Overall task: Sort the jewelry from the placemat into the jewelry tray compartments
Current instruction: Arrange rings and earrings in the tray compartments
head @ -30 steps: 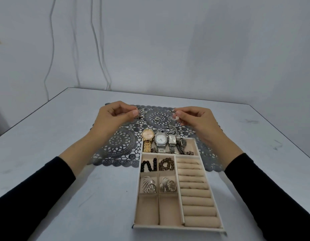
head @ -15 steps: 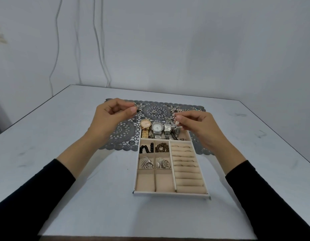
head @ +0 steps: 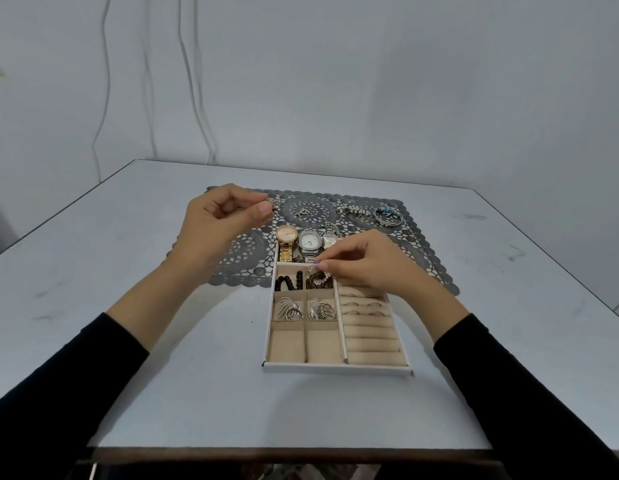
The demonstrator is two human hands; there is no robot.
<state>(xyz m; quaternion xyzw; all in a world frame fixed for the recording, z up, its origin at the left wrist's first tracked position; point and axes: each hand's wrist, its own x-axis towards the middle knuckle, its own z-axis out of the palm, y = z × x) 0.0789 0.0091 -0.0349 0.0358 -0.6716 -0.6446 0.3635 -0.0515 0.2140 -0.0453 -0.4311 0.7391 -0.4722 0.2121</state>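
Observation:
A white jewelry tray (head: 337,368) with beige compartments lies partly on a grey lace placemat (head: 424,258). My right hand (head: 367,263) pinches a sparkly hoop earring (head: 320,275) over the compartment holding brown beads. My left hand (head: 221,220) hovers over the placemat's left part, fingers closed on a small piece of jewelry (head: 270,205) that I cannot make out. The tray's far section holds three watches (head: 308,242). Black beads (head: 288,282) and silver earrings (head: 306,310) fill other compartments. A pendant (head: 304,212), a pearl bracelet (head: 353,210) and a bangle (head: 387,215) lie on the placemat.
The grey table (head: 128,271) ends at a front edge close to me and at a wall behind. Cables (head: 193,98) hang down the wall at the back left. The tray's two nearest small compartments (head: 303,342) and the lower ring rolls (head: 370,341) hold nothing.
My right hand has come down and toward me from the placemat with the earring, over the beads compartment. My left hand stays near the placemat's left part. The camera has tilted back.

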